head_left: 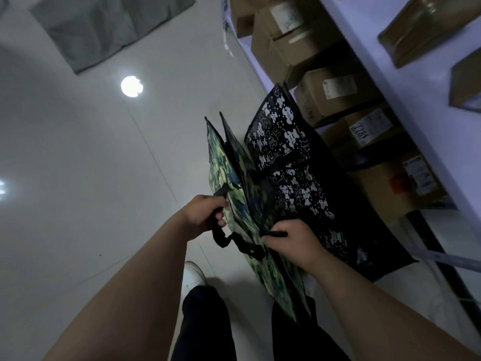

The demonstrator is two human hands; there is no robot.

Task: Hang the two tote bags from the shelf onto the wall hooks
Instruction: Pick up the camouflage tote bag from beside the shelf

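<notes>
The left hand (201, 214) is clenched on a black strap (221, 237) of the camouflage tote bag (234, 183); the right hand (291, 242) pinches its other strap; the black bear-print tote bag (294, 157) hangs just beside, near the shelf (390, 74) of boxes.

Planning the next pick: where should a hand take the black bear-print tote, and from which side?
Judging by its pose, take the black bear-print tote at its top edge by the black strap near the right hand, coming from above; it hangs flat and limp beside the camouflage tote.
</notes>
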